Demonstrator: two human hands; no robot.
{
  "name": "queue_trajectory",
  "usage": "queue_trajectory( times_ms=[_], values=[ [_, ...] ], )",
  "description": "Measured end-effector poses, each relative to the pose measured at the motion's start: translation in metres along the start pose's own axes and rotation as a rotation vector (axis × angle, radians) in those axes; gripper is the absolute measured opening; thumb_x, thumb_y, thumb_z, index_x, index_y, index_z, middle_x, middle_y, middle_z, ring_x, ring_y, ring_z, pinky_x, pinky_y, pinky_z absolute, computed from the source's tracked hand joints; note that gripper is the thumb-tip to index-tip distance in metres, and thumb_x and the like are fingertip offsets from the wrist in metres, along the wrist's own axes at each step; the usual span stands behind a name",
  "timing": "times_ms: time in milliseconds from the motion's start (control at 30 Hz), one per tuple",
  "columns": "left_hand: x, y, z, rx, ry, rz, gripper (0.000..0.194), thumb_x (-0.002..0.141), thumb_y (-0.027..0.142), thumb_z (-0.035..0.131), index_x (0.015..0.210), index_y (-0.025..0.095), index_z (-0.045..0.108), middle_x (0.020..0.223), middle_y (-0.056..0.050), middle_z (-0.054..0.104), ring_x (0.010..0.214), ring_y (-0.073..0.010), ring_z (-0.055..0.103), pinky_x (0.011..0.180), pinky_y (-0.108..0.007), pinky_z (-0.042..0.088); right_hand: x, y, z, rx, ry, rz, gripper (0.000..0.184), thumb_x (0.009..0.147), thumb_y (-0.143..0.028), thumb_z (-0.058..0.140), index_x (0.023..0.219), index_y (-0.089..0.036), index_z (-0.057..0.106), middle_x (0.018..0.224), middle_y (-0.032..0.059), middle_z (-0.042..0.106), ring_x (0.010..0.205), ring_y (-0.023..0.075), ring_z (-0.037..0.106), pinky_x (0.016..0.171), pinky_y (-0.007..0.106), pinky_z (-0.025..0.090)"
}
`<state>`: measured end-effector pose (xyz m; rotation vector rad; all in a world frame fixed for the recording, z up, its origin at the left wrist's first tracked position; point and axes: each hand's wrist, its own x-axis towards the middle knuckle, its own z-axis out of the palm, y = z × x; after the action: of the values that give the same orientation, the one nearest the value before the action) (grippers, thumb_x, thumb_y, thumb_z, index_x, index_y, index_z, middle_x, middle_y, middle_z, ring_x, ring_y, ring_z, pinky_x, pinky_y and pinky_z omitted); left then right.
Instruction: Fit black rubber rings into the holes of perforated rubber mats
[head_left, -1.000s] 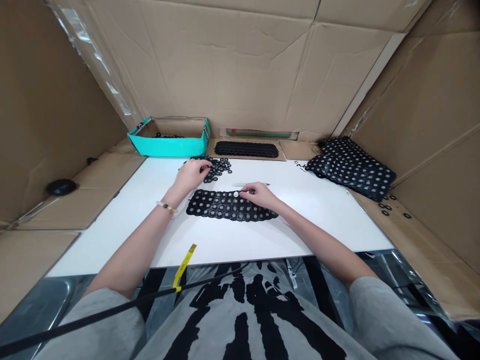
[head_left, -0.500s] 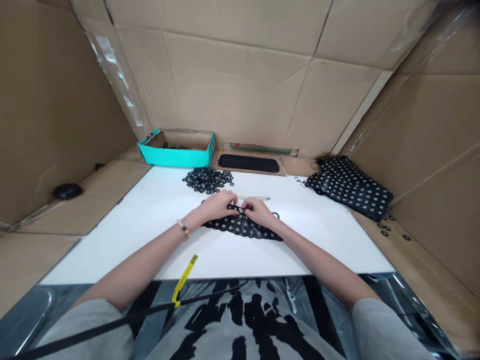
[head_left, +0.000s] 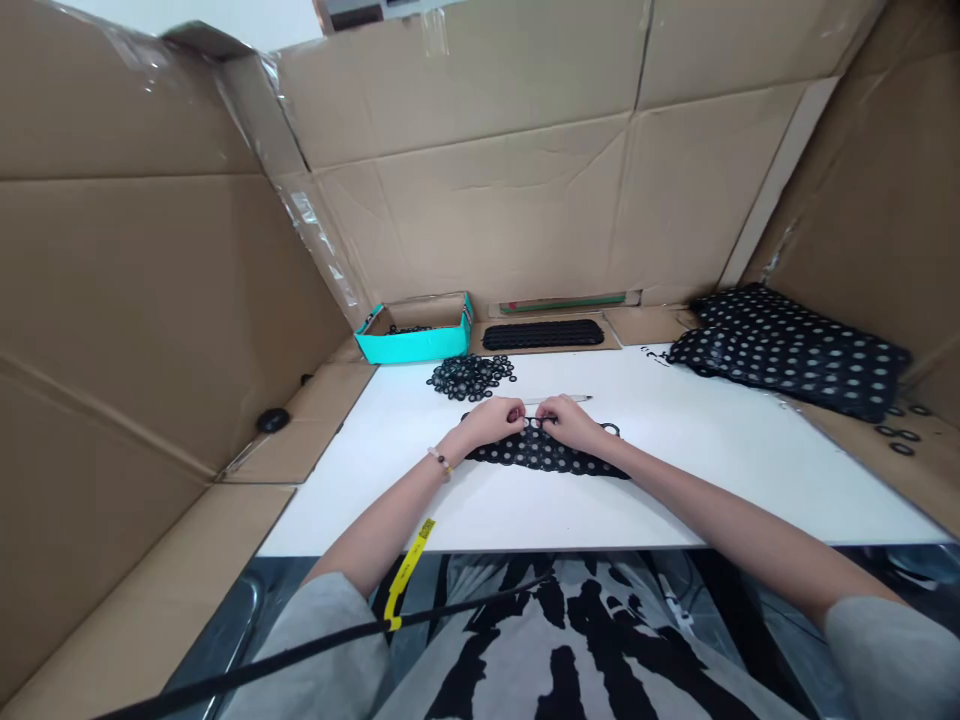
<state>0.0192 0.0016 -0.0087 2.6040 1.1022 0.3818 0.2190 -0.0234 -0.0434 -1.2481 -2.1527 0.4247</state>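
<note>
A black piece patterned with round pale holes (head_left: pixel 536 452) lies on the white tabletop in front of me; it looks made of joined small rings. My left hand (head_left: pixel 496 418) is closed in a pinch at its upper edge. Facing it, my right hand (head_left: pixel 568 424) pinches the same edge a short gap away. A bit of black edge spans the space between my fingertips. Just beyond my hands lies a thin pale pen-like stick (head_left: pixel 574 398). One loose ring (head_left: pixel 611 430) rests right of my right hand, partly hidden by it.
Behind my left hand is a pile of small black rings (head_left: pixel 471 376). A turquoise box (head_left: pixel 416 346) holds more rings. At the back lies a black ridged strip (head_left: pixel 543 335). A larger dotted black piece (head_left: pixel 795 350) sits right, with loose rings nearby. Cardboard walls (head_left: pixel 480 220) enclose the table.
The view has turned left and up, so the scene sits further right. My hands stay pinched at the upper edge, with the gap between my fingertips slightly different.
</note>
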Motion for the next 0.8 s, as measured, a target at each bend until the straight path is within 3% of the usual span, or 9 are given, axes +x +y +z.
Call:
queue_trajectory(
  times_ms=[200,400,667,800],
  values=[
    [0.001,-0.001,-0.002,-0.009,0.031,-0.026,0.017,0.075,0.022,0.058,0.084,0.017,0.072,0.08,-0.004,0.071,0.074,-0.0172,0.062,0.071,-0.026,0.045,0.001,0.0,0.0,0.005,-0.007,0.015,0.025,0.072,-0.005,0.052,0.081,-0.018,0.071,0.086,0.005,0.072,0.086,0.0208,0.061,0.087,0.033,0.042],
    [-0.002,0.012,0.002,0.103,0.097,-0.081,0.021,0.078,0.025,0.056,0.083,0.02,0.076,0.081,-0.006,0.073,0.08,-0.0214,0.064,0.076,-0.03,0.047,0.003,-0.001,0.004,0.015,-0.002,-0.01,0.03,0.075,-0.01,0.052,0.091,-0.02,0.075,0.094,0.0049,0.075,0.091,0.0227,0.063,0.093,0.037,0.041],
    [-0.001,0.009,-0.005,0.037,0.053,-0.177,0.02,0.08,0.026,0.059,0.083,0.019,0.078,0.082,-0.007,0.075,0.08,-0.0211,0.066,0.076,-0.03,0.047,0.006,-0.011,0.006,0.17,-0.015,0.18,0.026,0.083,-0.04,0.059,0.085,-0.021,0.076,0.085,0.0045,0.076,0.081,0.0211,0.066,0.076,0.03,0.046],
    [0.002,0.003,-0.011,-0.053,0.035,-0.195,0.019,0.081,0.024,0.06,0.081,0.016,0.077,0.082,-0.006,0.075,0.076,-0.0192,0.065,0.073,-0.028,0.046,0.007,-0.012,0.003,0.246,-0.049,0.25,0.027,0.081,-0.042,0.062,0.085,-0.02,0.077,0.088,0.0046,0.077,0.084,0.0223,0.068,0.076,0.03,0.047]
  ],
)
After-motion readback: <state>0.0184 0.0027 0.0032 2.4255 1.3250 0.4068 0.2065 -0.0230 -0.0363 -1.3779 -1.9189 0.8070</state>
